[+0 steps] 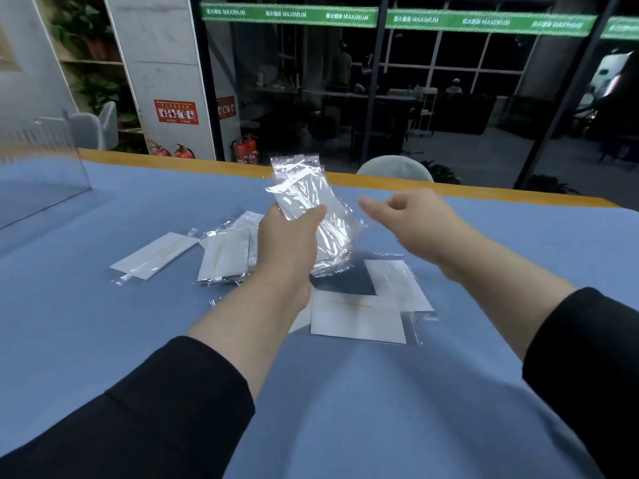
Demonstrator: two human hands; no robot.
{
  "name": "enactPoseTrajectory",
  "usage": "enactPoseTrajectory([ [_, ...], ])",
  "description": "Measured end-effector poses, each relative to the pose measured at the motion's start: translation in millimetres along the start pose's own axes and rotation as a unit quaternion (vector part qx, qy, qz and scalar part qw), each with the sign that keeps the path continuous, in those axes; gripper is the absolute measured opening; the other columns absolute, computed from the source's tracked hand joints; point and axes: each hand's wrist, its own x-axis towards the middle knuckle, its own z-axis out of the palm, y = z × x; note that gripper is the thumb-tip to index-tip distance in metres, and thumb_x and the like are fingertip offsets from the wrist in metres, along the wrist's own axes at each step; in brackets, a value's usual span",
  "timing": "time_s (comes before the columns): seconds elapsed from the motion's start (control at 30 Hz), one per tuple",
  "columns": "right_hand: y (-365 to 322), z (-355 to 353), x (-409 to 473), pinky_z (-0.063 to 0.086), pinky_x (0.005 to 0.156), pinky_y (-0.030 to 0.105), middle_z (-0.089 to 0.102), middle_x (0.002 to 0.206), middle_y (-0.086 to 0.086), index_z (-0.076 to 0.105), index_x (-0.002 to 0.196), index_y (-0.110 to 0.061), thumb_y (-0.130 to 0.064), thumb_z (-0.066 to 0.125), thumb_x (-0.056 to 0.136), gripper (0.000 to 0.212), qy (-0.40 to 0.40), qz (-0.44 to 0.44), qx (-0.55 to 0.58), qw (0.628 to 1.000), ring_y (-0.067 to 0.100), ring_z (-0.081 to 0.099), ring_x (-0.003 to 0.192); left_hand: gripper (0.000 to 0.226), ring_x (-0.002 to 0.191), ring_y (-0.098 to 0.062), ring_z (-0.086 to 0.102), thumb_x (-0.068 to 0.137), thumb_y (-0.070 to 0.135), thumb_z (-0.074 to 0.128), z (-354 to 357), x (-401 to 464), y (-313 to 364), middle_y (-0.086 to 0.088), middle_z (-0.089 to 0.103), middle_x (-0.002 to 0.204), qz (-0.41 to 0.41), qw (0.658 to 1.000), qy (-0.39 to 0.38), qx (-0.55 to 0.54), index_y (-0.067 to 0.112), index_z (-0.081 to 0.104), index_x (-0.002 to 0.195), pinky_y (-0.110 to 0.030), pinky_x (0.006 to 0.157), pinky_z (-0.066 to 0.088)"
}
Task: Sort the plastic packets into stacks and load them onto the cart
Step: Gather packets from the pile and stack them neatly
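Note:
My left hand (287, 236) grips a clear plastic packet (311, 202) and holds it up, tilted, above the blue table (103, 323). My right hand (415, 219) hovers just right of it, thumb and forefinger apart, holding nothing. Flat on the table lie more packets: a long white one (155, 255) at the left, a small stack of white ones (226, 257) beside my left wrist, a white one (358, 318) below the hands, another white one (401, 285) at the right, and a dark one (345, 280) between them.
A clear acrylic panel (45, 174) stands on the table at the far left. The table's wooden far edge (484, 190) runs across the back, with a pale chair back (394, 167) behind it. Glass walls and fire extinguishers (245, 148) lie beyond.

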Motion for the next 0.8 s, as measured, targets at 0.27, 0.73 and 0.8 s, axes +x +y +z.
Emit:
enactPoseTrajectory([
  [0.27,32,-14,-5,0.030,0.055,0.032,0.050,0.066,0.002,0.044,0.066,-0.014,-0.078,0.062,0.077,0.067,-0.144,0.083,-0.335,0.927,0.023,0.046,0.062,0.026,0.096,-0.024,0.069,0.088,0.020,0.070,6,-8,-5,0.000,0.071,0.103,0.095,0.957,-0.080,0.263,0.021,0.063,0.113,-0.050,0.083,0.060],
  [0.73,22,-13,-10,0.040,0.054,0.023,0.060,0.065,0.001,0.063,0.074,-0.014,-0.035,0.067,0.096,0.031,0.092,-0.055,0.215,0.971,0.011,0.051,0.056,0.019,0.087,-0.020,0.070,0.091,0.019,0.071,0,1,-4,0.005,0.074,0.098,0.011,0.999,-0.019,0.024,0.025,0.064,0.108,-0.044,0.073,0.061],
  [0.8,12,-3,-17,0.037,0.052,0.019,0.058,0.065,-0.004,0.064,0.076,-0.012,-0.036,0.067,0.096,0.032,0.056,-0.072,0.256,0.962,0.007,0.047,0.052,0.027,0.099,-0.016,0.069,0.089,0.036,0.072,3,-2,-5,0.009,0.073,0.106,-0.009,0.999,-0.043,0.017,0.029,0.064,0.114,-0.040,0.087,0.058],
])
